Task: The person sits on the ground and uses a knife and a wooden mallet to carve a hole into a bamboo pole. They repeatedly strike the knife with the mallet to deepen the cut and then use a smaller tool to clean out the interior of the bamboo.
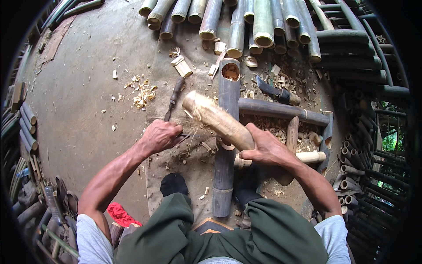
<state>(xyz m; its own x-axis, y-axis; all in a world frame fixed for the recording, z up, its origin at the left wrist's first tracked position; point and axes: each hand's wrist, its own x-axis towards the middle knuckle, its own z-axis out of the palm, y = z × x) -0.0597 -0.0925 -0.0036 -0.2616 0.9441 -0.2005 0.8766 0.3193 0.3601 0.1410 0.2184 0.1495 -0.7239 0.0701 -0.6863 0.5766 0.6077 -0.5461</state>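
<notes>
Bamboo post [223,180] is notched, rail [274,109] abutting; remaining work undeterminable. Left fingers [175,131] grasp a dark tool [184,138] beside it, right fingers [254,131] a wooden club [218,120].

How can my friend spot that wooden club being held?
Find the long, dark bamboo tube in the middle. Seen across it, the right hand holds a thick, pale wooden club. Frayed fibres near its far end set it apart from the smooth tube.
</notes>
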